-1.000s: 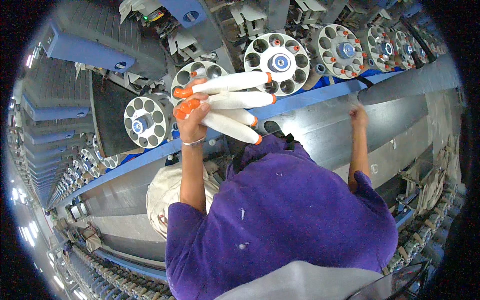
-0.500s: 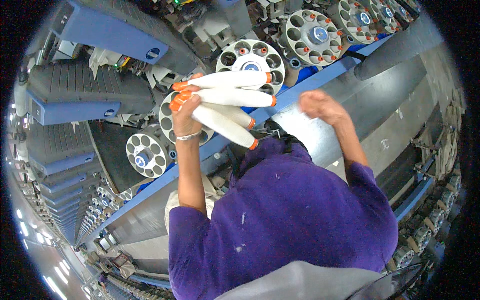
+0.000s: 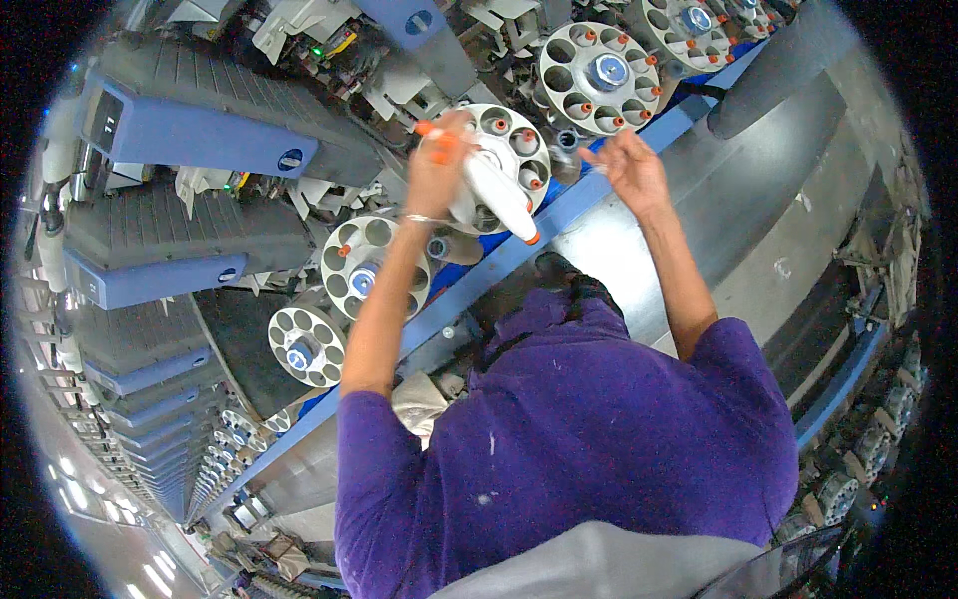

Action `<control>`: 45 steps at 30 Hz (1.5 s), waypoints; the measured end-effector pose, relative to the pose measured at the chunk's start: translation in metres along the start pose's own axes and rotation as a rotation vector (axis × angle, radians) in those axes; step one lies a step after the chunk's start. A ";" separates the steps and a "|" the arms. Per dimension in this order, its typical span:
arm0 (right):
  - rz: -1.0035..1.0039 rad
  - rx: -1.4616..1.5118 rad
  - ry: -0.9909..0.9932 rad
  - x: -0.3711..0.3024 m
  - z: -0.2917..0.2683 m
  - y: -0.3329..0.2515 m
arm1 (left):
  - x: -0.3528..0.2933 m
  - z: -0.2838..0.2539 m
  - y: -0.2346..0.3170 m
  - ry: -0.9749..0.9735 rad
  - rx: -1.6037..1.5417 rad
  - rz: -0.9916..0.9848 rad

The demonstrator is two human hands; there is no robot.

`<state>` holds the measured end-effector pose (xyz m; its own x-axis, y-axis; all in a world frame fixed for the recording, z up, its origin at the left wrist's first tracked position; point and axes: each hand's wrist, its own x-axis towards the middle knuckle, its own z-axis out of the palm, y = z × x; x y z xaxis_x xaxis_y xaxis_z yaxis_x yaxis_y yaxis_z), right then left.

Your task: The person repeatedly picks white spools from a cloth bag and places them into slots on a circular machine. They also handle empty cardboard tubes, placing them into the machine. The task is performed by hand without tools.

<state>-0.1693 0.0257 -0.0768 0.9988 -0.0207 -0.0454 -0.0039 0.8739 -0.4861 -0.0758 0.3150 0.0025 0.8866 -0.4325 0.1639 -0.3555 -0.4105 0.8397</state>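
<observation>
even bright light, blurred hands, warped edges

the white, orange-tipped yarn bobbins [image 3: 494,195] looked matt; the round pale plastic magazine wheel [image 3: 514,150] at twelve o'clock smooth, the grey metal trough [image 3: 758,200] dully glossy.

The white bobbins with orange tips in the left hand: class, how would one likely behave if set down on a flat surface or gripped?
The white bobbins look long and round, so one would probably roll. They appear stiff, jutting straight from the left hand. One hand holds several, so each is likely light.
</observation>
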 end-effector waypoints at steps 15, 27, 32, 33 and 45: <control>0.318 -0.807 -0.130 0.006 0.104 0.039 | -0.006 -0.164 0.069 -0.055 -1.153 -0.164; 0.003 -0.666 -0.488 0.017 0.180 0.095 | -0.003 -0.163 0.064 0.298 -1.143 -0.033; 0.286 -0.405 -0.439 0.005 0.168 0.111 | -0.001 -0.165 0.061 0.467 -1.157 -0.044; 0.317 -0.405 -0.422 0.001 0.148 0.109 | -0.004 -0.168 0.057 0.514 -1.160 -0.074; -0.207 -1.154 0.109 0.048 0.045 0.055 | -0.015 -0.163 0.038 0.330 -1.088 -0.225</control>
<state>-0.1189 0.0943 -0.0669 0.9762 -0.2015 0.0801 0.0594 -0.1068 -0.9925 -0.0542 0.4365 0.1169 0.9885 -0.1415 -0.0534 0.1207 0.5254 0.8422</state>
